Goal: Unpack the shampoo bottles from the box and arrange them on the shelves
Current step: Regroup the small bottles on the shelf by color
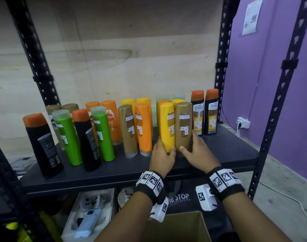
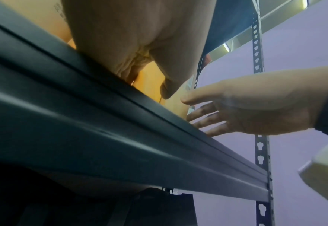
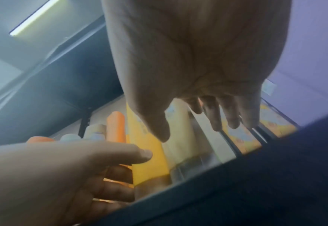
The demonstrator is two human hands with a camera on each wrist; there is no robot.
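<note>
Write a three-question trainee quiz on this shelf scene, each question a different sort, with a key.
1. True or false: the left hand holds the yellow bottle at its base.
2. Which bottle does the right hand touch? A) green B) gold C) black
3. Fill in: the two Shayla bottles stand at the shelf's ____ end.

Key
1. True.
2. B: the gold bottle beside the yellow one.
3. Right.
</note>
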